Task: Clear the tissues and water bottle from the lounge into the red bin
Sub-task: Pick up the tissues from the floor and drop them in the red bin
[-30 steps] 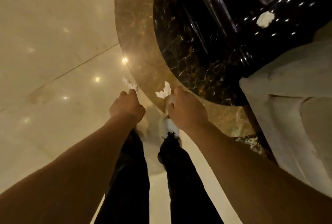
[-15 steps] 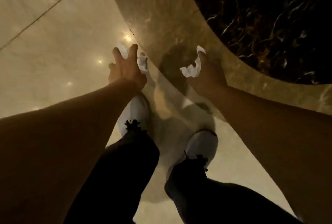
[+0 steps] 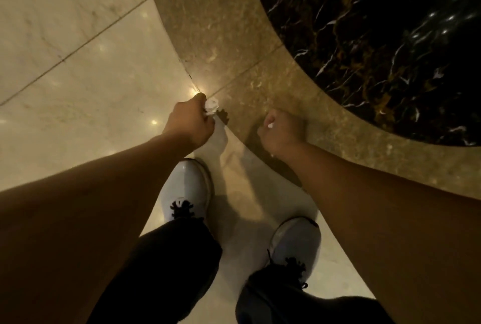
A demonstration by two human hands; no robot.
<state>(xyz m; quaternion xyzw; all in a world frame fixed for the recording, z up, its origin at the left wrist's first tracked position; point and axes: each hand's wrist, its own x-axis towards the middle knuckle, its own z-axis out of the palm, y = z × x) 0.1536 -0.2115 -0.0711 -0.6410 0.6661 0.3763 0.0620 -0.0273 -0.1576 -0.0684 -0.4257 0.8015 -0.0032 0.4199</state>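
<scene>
My left hand (image 3: 191,124) is closed around a crumpled white tissue (image 3: 210,106), which pokes out past the fingertips above the seam between the pale floor and the brown marble band. My right hand (image 3: 282,131) is a fist over the brown band, and only a small white bit of a second tissue (image 3: 270,126) shows between its fingers. Both hands hang low over the floor, about a hand's width apart. No water bottle and no red bin are in view.
A curved brown marble band (image 3: 221,37) separates the pale cream floor (image 3: 65,50) from a glossy black veined marble area (image 3: 377,50) at the upper right. My white shoes (image 3: 186,191) and dark trousers stand below the hands.
Both hands have closed up: the left fingers, spread half a second ago, now clench the tissue, and the right tissue has been balled into the fist. The view has shifted closer to the floor.
</scene>
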